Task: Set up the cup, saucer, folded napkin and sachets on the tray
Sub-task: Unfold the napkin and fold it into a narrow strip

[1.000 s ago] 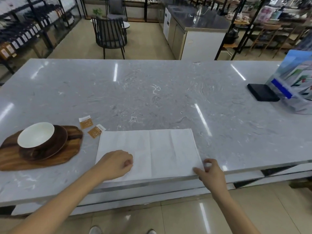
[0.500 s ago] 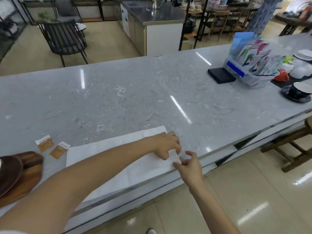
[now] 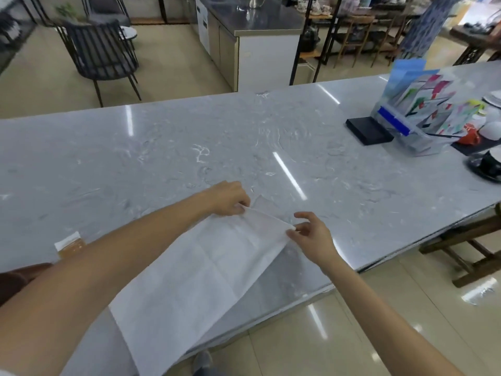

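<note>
A white napkin (image 3: 200, 270) lies unfolded along the near edge of the grey marble counter (image 3: 189, 147), its right end lifted off the surface. My left hand (image 3: 229, 199) pinches the far right corner of the napkin. My right hand (image 3: 311, 234) pinches the near right corner between thumb and fingers. One brown sachet (image 3: 69, 244) shows on the counter at the left, partly behind my left forearm. A dark brown wooden tray (image 3: 16, 278) peeks in at the left edge; the cup and saucer are out of view.
A clear plastic box of colourful packets (image 3: 414, 112) and a flat black box (image 3: 368, 130) stand at the far right. Beside them are a red item, white bowls and a dark cup on a saucer (image 3: 488, 164). A wooden stool (image 3: 471, 240) stands right of the counter.
Both hands have taken the napkin's right corners and raised that end off the counter. The view has swung right, so the tray has slid almost out of view.
</note>
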The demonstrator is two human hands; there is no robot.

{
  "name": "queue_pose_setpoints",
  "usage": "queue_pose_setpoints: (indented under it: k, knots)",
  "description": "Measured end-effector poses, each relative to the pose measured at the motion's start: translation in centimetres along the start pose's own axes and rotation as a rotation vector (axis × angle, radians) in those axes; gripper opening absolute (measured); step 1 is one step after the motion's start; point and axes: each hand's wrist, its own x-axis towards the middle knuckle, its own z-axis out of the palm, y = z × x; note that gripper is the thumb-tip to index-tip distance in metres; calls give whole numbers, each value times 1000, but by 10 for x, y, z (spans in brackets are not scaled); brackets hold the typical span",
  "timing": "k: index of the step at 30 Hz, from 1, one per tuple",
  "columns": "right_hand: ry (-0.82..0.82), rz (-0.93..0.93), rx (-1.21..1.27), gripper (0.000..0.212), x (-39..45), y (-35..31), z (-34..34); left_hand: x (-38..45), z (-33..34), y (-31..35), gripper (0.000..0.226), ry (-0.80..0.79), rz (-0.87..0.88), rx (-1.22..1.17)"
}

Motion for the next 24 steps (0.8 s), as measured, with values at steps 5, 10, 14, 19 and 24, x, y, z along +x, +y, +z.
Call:
queue_pose_setpoints:
  k: [5,10,14,19,24]
  knots:
    - [-55,-115,-76,40,77,-58,33,-32,-14,-78,18,121,-178,-179]
    - [-93,-214,-177,36,146,-116,72,-62,-26,-135,15,247,-302,-247]
    - [-113,-248,-234,26,168,-137,92,-85,-36,-160,10,289,-359,-288]
    - [-151,-327,-218,23,151,-145,89,-111,-51,-160,8,293,-377,-321]
    - [-193,-423,-114,15,105,-147,65,-149,-68,-130,14,356,-369,-350]
